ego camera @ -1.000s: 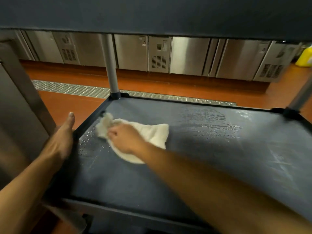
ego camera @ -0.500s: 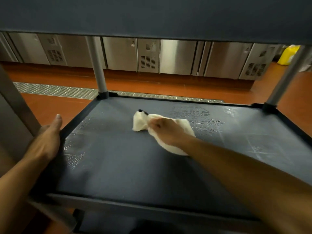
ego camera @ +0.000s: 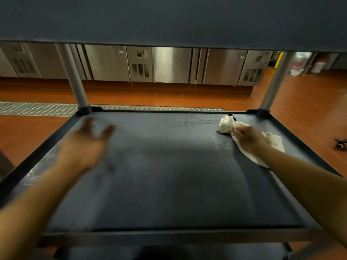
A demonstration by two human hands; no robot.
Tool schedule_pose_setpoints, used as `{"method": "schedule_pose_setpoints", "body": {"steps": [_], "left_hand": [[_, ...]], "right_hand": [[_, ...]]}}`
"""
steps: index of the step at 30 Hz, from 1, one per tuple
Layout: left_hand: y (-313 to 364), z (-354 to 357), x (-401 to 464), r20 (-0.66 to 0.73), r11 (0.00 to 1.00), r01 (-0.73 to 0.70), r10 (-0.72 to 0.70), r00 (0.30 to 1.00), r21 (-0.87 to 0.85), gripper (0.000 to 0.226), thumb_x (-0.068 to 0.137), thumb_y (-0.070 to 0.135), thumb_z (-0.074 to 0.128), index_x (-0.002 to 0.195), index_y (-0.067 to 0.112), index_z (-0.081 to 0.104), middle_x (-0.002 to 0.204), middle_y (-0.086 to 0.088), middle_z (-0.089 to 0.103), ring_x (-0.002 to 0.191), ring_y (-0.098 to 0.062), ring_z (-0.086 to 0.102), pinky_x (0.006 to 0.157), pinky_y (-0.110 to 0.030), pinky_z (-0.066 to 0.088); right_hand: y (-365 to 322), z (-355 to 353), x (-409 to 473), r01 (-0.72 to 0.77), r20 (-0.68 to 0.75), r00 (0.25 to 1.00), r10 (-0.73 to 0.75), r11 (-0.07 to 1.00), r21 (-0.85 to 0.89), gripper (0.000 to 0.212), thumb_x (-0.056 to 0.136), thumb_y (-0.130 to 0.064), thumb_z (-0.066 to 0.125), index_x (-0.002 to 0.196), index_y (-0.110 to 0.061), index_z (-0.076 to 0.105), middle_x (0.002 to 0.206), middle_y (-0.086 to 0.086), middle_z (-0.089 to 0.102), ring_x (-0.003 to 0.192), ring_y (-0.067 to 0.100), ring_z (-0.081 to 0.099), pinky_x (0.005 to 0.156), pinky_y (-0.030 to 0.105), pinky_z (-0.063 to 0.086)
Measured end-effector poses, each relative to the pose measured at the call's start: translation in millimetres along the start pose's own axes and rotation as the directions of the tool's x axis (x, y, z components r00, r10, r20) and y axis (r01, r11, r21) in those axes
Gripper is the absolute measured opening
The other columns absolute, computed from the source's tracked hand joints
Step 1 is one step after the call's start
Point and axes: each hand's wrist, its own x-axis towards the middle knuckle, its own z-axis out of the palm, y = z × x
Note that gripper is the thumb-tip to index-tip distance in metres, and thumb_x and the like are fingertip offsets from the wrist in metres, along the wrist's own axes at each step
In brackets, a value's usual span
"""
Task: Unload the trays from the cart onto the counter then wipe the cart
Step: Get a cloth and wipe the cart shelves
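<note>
Cart shelf (ego camera: 169, 175) under my cloth, no trays on it.

My right hand (ego camera: 249, 136) pinches the white cloth (ego camera: 225, 125) at the shelf's far right corner; my left hand (ego camera: 85, 145), blurred, hovers with fingers spread and nothing in its grip. Risk: the loose cloth tail could skip the damp streaks (ego camera: 195, 121) at the far edge or snag the post (ego camera: 270, 89).

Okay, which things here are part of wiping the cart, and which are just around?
Part of the job: cart shelf, white cloth, right hand gripping it, left hand.
Just around: steel cabinets, floor drain grate, caster wheel.
</note>
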Motion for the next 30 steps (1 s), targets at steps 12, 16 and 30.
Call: {"method": "schedule_pose_setpoints", "body": {"steps": [12,16,30], "left_hand": [[113,149,-45,0.566,0.883,-0.353,0.127,0.814,0.309,0.095,0.083,0.094,0.016,0.162,0.044,-0.002,0.173,-0.003,-0.011,0.155,-0.046,-0.016,0.110,-0.082,-0.011],[112,149,-43,0.531,0.884,-0.349,0.143,0.835,0.310,0.088,0.087,0.089,0.014,0.162,0.046,0.000,0.173,-0.001,-0.008,0.156,-0.045,-0.014,0.111,-0.083,-0.008],[111,149,-45,0.554,0.844,-0.409,0.166,0.816,0.348,0.083,0.090,0.085,0.010,0.161,0.047,-0.009,0.173,0.002,-0.015,0.156,-0.043,-0.014,0.114,-0.080,-0.003]], "right_hand": [[6,2,-1,-0.046,0.092,0.995,0.032,0.987,0.154,0.038,0.108,-0.025,0.049,0.142,-0.011,0.053,0.116,0.005,0.064,0.101,0.015,0.060,0.106,0.029,0.040],[-18,-9,-70,0.271,0.141,0.951,-0.275,0.961,0.051,0.033,0.104,-0.034,0.056,0.132,-0.021,0.068,0.128,0.000,0.068,0.115,0.015,0.061,0.104,0.026,0.041],[77,-51,-128,0.090,-0.016,0.996,-0.092,0.993,-0.080,0.021,0.107,-0.039,0.045,0.111,-0.037,0.066,0.105,-0.018,0.070,0.096,0.003,0.068,0.088,0.035,0.055]]}}
